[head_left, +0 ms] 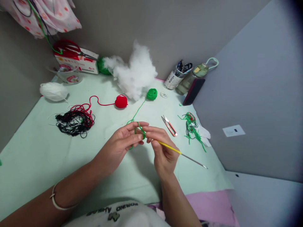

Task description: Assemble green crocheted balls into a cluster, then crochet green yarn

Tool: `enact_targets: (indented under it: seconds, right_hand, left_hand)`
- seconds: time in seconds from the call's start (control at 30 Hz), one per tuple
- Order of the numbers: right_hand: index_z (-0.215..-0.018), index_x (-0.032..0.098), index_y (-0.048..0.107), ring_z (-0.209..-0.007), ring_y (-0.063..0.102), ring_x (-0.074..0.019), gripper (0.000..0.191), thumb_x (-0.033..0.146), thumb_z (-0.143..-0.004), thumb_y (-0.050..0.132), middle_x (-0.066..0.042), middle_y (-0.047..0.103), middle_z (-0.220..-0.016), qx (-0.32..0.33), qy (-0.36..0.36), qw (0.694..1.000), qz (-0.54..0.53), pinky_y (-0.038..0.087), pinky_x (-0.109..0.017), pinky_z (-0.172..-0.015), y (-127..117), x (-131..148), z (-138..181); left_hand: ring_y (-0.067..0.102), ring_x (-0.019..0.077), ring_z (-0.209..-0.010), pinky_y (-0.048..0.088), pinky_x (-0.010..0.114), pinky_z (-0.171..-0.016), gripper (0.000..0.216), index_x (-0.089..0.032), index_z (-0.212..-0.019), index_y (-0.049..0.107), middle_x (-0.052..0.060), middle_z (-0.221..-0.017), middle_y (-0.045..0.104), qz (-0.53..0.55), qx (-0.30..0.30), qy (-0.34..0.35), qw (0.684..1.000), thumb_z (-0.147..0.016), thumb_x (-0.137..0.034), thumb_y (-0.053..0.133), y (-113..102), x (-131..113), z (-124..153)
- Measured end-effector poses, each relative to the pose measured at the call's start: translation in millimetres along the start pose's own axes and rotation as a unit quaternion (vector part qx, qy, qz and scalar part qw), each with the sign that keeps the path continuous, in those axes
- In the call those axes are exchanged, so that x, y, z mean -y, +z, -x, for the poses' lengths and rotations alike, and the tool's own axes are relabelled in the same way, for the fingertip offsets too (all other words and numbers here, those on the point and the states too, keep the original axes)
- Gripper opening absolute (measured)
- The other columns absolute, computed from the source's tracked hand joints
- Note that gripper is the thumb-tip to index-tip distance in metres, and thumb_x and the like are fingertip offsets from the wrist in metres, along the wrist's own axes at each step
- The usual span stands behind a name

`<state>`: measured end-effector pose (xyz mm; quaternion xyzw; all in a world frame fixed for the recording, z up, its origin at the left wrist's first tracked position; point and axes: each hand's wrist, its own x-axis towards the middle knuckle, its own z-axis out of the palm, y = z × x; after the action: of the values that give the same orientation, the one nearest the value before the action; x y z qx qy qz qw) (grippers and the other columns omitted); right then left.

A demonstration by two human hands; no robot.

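Over the middle of the table, my left hand point(123, 138) pinches a small piece of green crochet work point(143, 135) between thumb and fingers, with green yarn looped over a finger. My right hand point(164, 149) grips a yellow-handled crochet hook point(169, 146). One metal end points down to the right, while the other end meets the green work and is mostly hidden by my fingers. From the left hand, a green strand runs back to a small green yarn ball point(151, 94).
Thread snips point(169, 126) and green yarn scraps point(193, 130) lie at right. A red yarn ball point(121, 101), tangled black yarn point(74, 123) and white yarn point(54, 91) are at left. White stuffing point(136, 74), a pen cup point(174, 77) and a bottle point(189, 80) stand along the back.
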<state>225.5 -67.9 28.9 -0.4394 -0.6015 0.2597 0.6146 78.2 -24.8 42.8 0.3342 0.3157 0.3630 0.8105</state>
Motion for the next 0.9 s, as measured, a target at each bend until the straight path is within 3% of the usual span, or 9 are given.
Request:
enact_targets:
  seconds: [0.17, 0.4, 0.53, 0.9]
  right_hand:
    - [-0.113, 0.03, 0.074, -0.1, 0.07, -0.0215, 0.028, 0.018, -0.099, 0.053, -0.006, 0.076, -0.107, -0.003, -0.008, 1.0, 0.029, 0.059, -0.039, -0.077, -0.8, -0.6, 2.4]
    - [-0.111, 0.03, 0.075, -0.084, 0.07, -0.0175, 0.026, 0.018, -0.1, 0.054, -0.004, 0.074, -0.101, -0.045, 0.028, 0.998, -0.018, 0.06, -0.035, -0.071, 7.7, 1.1, 3.5]
    - [-0.11, 0.03, 0.075, -0.08, 0.07, -0.0155, 0.025, 0.02, -0.1, 0.054, -0.003, 0.073, -0.096, -0.047, 0.047, 0.997, -0.025, 0.059, -0.033, -0.072, 8.3, 2.3, 3.4]
    - [-0.102, 0.024, 0.074, -0.074, 0.069, -0.0159, 0.019, 0.027, -0.1, 0.055, -0.003, 0.072, -0.086, -0.067, 0.091, 0.994, -0.004, 0.059, -0.033, -0.071, 6.2, -1.9, 7.1]
  left_hand:
    - [0.051, 0.0117, -0.078, 0.042, 0.026, -0.078, 0.031, -0.024, -0.117, 0.071, 0.0, -0.091, 0.062, -0.027, -0.009, 0.005, 1.0, -0.087, -0.029, 0.072, -2.6, -0.5, 1.2]
    - [0.056, 0.0152, -0.084, 0.043, 0.029, -0.084, 0.033, -0.025, -0.116, 0.07, -0.001, -0.085, 0.061, -0.11, -0.073, 0.092, 0.987, -0.085, -0.032, 0.076, -3.9, 3.9, 2.7]
    - [0.058, 0.0156, -0.084, 0.044, 0.03, -0.086, 0.031, -0.024, -0.115, 0.07, -0.001, -0.083, 0.061, -0.139, -0.082, 0.109, 0.981, -0.085, -0.031, 0.075, -3.3, 5.1, 3.6]
    - [0.062, 0.0179, -0.096, 0.047, 0.03, -0.089, 0.037, -0.023, -0.116, 0.068, 0.0, -0.086, 0.061, -0.107, -0.097, 0.111, 0.983, -0.081, -0.027, 0.079, 0.5, 6.0, 2.7]
